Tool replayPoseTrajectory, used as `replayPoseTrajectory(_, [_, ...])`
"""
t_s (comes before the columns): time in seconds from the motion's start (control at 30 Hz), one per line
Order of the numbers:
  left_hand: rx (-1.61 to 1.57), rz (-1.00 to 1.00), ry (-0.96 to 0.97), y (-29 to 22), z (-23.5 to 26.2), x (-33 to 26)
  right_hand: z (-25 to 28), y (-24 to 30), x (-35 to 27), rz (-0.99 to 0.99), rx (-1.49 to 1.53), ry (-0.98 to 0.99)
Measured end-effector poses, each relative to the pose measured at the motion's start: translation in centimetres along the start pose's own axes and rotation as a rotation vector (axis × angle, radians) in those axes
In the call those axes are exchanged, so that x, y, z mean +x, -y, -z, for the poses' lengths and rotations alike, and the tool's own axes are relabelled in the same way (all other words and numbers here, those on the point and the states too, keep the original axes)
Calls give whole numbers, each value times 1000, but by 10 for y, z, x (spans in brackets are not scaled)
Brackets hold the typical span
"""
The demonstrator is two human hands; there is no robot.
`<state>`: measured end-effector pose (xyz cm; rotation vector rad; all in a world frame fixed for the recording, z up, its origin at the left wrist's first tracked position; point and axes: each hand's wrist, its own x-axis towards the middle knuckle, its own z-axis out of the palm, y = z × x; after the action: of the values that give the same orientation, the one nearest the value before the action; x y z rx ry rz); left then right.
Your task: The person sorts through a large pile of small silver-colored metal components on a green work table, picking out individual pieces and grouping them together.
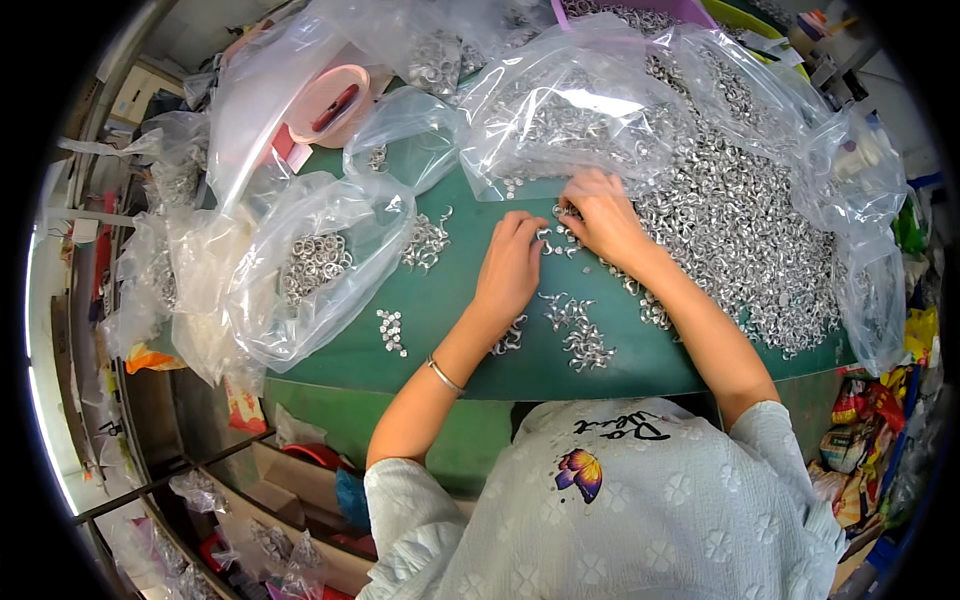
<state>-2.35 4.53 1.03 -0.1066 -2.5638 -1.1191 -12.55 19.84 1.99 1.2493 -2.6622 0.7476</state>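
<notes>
Left hand (pixel 508 262) and right hand (pixel 602 214) curl fingers over parts (pixel 572 240), grip unclear; small piles (pixel 587 347) look sorted, the heap (pixel 745 220) not yet.

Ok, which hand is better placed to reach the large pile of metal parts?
Probably the right hand: it's beside the large pile, while the left hand is farther away.

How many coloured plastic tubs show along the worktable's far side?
3: a pink tub at upper left, then a purple tub and a yellow-green tub at upper right. Others may be hidden.
</notes>
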Motion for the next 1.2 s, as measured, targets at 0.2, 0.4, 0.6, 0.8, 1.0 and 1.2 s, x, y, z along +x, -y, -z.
replayPoseTrajectory(0.2, [-36,72,-27,-6,4,-4,0,-6,-8,-24,159,-157])
replayPoseTrajectory(0.4, [-15,74,-27,-13,5,-7,23,8,-27,-119,345,-189])
replayPoseTrajectory(0.6, [-54,111,37,-12,6,-10,50,21,-46,-303,555,50])
replayPoseTrajectory(0.8, [-103,114,52,-25,11,-11,72,22,-60,-175,536,237])
replayPoseTrajectory(1.0, [-106,125,78,-29,18,-17,116,18,-74,-219,528,104])
replayPoseTrajectory(1.2, [-75,204,61,-38,34,-30,155,-23,-111,-424,513,-264])
